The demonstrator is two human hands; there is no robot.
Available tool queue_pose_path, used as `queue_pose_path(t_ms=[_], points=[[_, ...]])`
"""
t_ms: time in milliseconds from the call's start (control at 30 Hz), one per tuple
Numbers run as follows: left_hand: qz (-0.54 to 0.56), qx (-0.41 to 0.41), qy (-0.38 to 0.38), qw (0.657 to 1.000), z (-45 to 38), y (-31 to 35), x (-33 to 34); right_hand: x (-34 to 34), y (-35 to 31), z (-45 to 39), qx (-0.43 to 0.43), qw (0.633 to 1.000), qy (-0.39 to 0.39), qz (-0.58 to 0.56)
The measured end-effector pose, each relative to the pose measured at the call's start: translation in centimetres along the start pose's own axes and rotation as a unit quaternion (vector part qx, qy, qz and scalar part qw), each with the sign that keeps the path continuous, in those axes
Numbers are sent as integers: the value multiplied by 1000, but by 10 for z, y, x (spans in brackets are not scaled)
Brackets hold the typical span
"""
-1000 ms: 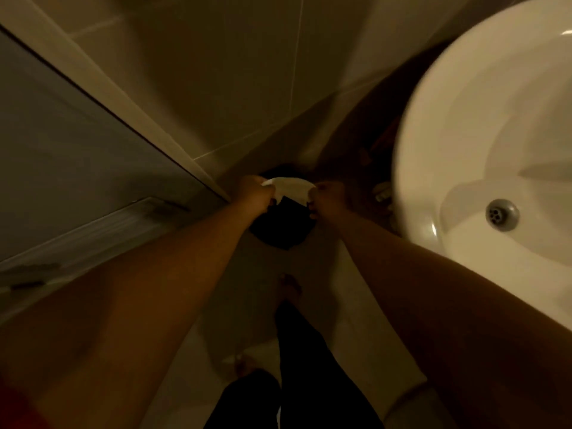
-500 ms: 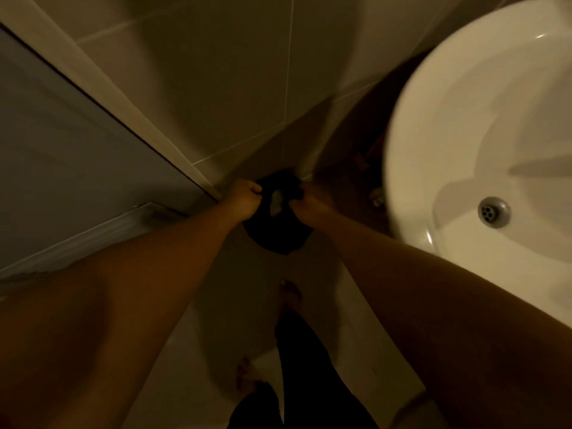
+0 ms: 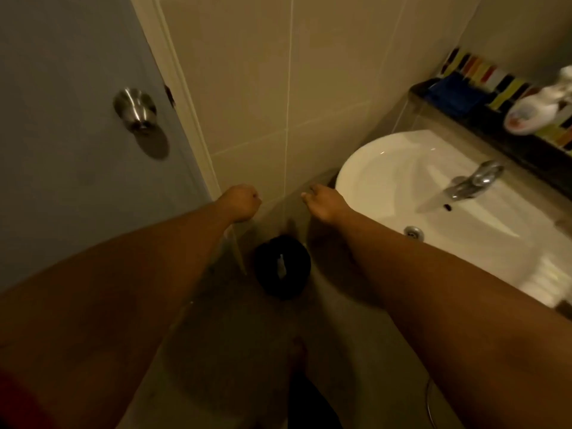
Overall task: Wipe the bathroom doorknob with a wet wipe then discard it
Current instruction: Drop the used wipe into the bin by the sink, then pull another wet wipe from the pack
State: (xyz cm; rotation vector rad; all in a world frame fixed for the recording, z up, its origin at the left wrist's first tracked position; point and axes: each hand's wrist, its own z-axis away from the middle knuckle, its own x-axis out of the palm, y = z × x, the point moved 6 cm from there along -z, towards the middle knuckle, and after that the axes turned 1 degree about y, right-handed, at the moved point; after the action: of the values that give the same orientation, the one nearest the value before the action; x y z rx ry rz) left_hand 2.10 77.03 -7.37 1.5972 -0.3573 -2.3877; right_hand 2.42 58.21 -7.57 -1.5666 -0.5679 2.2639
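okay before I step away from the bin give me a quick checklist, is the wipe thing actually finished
1. Wipe in the black bin: ok, a pale scrap shows inside.
2. Left hand empty: cannot tell, it is curled into a fist.
3. Right hand empty: ok, fingers loose, nothing seen in it.
4. Both hands clear of the bin: ok, they are raised above it.
5. Doorknob wiped clean: cannot tell, it only looks shiny.
6. Bin upright on the floor: ok.

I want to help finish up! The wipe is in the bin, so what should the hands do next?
Probably just pull back. The wipe already lies inside the black bin, and neither the left hand nor the right hand visibly holds anything.
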Motion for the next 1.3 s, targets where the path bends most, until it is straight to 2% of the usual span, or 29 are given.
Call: queue_pose_path(t_ms=[200, 500, 1000, 1300], points=[[-45, 63, 50, 996, 65, 71, -73, -106, -11, 91, 3, 994, 108, -9], [-60, 198, 88, 974, 107, 244, -113, -228, 54, 188, 63, 972, 228, 14], [-45, 370, 74, 925, 126, 533, -61, -366, 265, 308, 209, 924, 319, 4], [-28, 404, 9, 914, 95, 638, 26, -369, 390, 327, 254, 914, 316, -26]])
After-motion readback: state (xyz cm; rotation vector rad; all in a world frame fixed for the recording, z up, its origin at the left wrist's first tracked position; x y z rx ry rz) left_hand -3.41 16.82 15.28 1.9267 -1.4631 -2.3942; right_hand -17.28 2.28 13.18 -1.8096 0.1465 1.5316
